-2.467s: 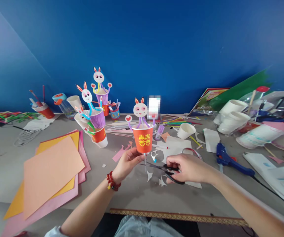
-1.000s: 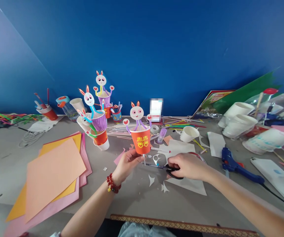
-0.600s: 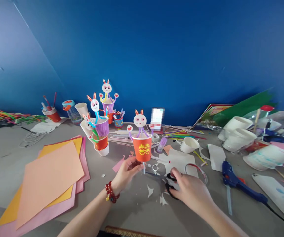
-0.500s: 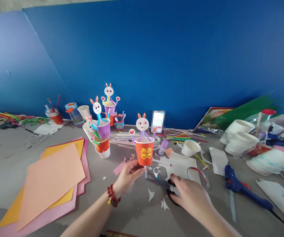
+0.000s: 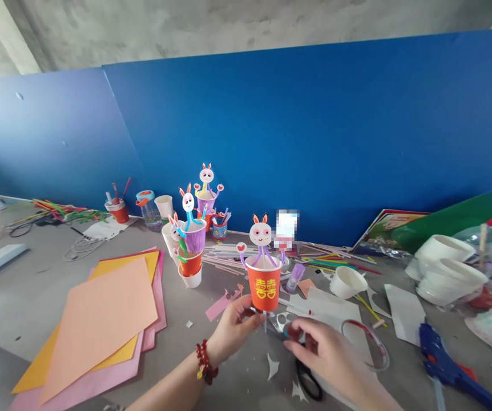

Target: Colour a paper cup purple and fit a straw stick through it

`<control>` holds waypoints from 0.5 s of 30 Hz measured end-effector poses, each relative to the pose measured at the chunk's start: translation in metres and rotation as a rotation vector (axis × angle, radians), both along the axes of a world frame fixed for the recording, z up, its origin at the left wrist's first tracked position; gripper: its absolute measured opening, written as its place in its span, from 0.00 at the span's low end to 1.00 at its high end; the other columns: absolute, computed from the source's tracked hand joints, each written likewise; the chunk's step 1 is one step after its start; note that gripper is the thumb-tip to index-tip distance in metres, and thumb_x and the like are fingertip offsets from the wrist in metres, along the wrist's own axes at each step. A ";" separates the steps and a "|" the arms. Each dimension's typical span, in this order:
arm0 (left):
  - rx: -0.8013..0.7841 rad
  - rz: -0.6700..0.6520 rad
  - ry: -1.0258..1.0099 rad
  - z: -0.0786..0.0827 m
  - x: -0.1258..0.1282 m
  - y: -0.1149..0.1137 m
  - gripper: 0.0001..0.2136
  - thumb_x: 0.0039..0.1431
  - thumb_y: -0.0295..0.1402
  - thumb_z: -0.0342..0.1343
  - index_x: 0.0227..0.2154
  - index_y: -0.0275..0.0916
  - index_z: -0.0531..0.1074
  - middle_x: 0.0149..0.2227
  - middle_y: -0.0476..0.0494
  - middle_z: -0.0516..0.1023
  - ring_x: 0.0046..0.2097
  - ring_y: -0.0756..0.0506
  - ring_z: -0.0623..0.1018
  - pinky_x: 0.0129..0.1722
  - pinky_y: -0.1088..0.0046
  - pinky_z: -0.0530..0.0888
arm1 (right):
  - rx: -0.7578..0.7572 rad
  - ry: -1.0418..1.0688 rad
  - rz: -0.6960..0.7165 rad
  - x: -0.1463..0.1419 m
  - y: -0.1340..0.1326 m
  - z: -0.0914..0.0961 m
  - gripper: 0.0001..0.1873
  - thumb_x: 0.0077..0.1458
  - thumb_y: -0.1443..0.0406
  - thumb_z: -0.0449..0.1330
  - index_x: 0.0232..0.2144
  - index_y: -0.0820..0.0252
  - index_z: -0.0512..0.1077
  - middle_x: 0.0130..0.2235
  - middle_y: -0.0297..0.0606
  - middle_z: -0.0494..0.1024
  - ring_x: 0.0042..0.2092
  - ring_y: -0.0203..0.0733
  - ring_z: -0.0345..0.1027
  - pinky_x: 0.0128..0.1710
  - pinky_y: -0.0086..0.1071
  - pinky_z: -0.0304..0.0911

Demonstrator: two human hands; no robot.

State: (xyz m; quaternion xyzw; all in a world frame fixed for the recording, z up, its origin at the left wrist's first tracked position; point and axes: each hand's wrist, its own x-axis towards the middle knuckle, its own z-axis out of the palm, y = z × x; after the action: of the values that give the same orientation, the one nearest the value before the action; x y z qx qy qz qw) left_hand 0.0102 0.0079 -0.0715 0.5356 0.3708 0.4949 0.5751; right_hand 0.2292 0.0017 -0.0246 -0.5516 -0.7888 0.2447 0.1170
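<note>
Currently, the cup (image 5: 264, 285) is held upright by the left hand (image 5: 232, 332), grip pinched at its base, straw (image 5: 265, 323) vertical below; scissors (image 5: 299, 369) are part-covered by the half-curled right hand (image 5: 322, 349), hold unclear.

Head-worn view, forward-down over table (image 5: 51, 285)

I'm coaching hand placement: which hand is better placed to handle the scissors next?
Probably the right hand: it is right at the black-handled scissors, while the left hand is occupied at the base of the red cup.
</note>
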 end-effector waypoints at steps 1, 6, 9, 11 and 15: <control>0.018 0.002 -0.002 0.001 0.001 0.000 0.15 0.58 0.42 0.62 0.43 0.37 0.77 0.43 0.39 0.78 0.43 0.43 0.76 0.45 0.69 0.71 | -0.034 0.074 0.004 -0.009 -0.001 -0.004 0.11 0.56 0.55 0.58 0.34 0.54 0.72 0.28 0.34 0.78 0.28 0.41 0.71 0.29 0.30 0.61; 0.047 0.024 0.001 -0.001 0.004 0.000 0.14 0.58 0.41 0.62 0.42 0.37 0.77 0.43 0.39 0.76 0.43 0.43 0.76 0.44 0.69 0.72 | -0.141 0.453 -0.042 -0.043 0.002 -0.038 0.14 0.56 0.54 0.57 0.27 0.58 0.70 0.24 0.34 0.73 0.26 0.38 0.64 0.25 0.28 0.59; 0.034 -0.018 -0.018 -0.006 0.005 0.000 0.14 0.59 0.41 0.61 0.43 0.37 0.77 0.43 0.38 0.77 0.42 0.43 0.76 0.42 0.69 0.73 | -0.217 0.625 -0.073 -0.047 0.004 -0.053 0.19 0.56 0.49 0.56 0.25 0.59 0.68 0.23 0.33 0.70 0.23 0.36 0.60 0.22 0.27 0.56; 0.039 -0.019 -0.012 -0.010 0.006 -0.001 0.14 0.59 0.40 0.61 0.42 0.37 0.77 0.42 0.39 0.77 0.42 0.43 0.76 0.42 0.70 0.73 | -0.217 0.674 -0.076 -0.046 0.003 -0.058 0.21 0.56 0.48 0.57 0.25 0.59 0.68 0.23 0.33 0.70 0.22 0.35 0.58 0.22 0.27 0.56; 0.019 0.004 0.002 -0.015 0.010 -0.003 0.14 0.57 0.41 0.62 0.42 0.37 0.77 0.40 0.40 0.78 0.40 0.45 0.77 0.41 0.71 0.73 | -0.122 0.683 -0.050 -0.041 -0.001 -0.063 0.19 0.58 0.51 0.57 0.25 0.59 0.69 0.25 0.36 0.73 0.26 0.38 0.65 0.27 0.27 0.61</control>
State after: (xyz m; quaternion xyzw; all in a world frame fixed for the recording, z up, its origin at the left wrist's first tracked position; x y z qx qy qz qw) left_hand 0.0200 0.0050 -0.0867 0.5408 0.3676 0.4991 0.5685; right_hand 0.1883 0.0008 -0.0880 -0.4630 -0.6744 0.4590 0.3467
